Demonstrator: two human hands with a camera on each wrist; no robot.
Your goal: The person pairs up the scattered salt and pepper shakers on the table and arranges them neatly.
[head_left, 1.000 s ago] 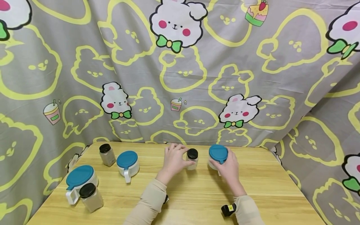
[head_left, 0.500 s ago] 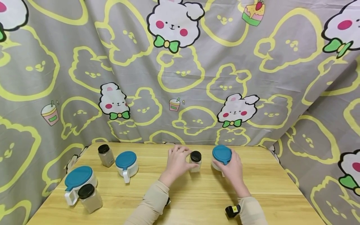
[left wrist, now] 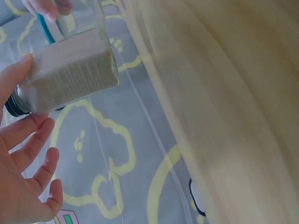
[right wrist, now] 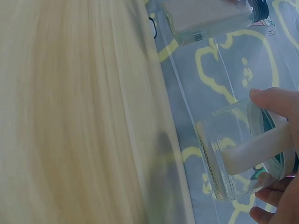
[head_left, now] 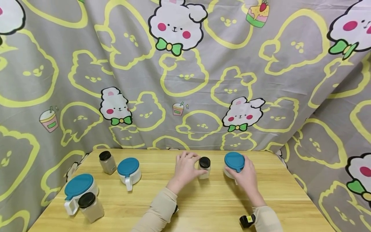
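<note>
My left hand (head_left: 185,167) pinches a small glass spice jar (head_left: 204,162) with a black lid between thumb and fingers. In the left wrist view, the jar (left wrist: 74,72) has pale contents and printed lettering; the thumb and forefinger sit close below its lid, while the other fingers spread loosely. To the right, my right hand (head_left: 247,172) grips a clear seasoning pot (head_left: 234,160) with a blue lid, thumb and fingers around its upper part. The right wrist view shows the pot's white handle (right wrist: 257,151) facing the camera. The jar and pot stand apart, side by side.
On the left of the wooden table (head_left: 214,206) stand two more blue-lidded pots, a near one (head_left: 79,185) and a farther one (head_left: 128,167). Two more black-lidded jars stand beside them, one near (head_left: 91,207) and one far (head_left: 107,162). A patterned curtain (head_left: 191,96) hangs behind the table.
Both hands have moved a little to the right, the left with the jar and the right with the pot. The head view has shifted slightly; the left-side pots and jars stay put.
</note>
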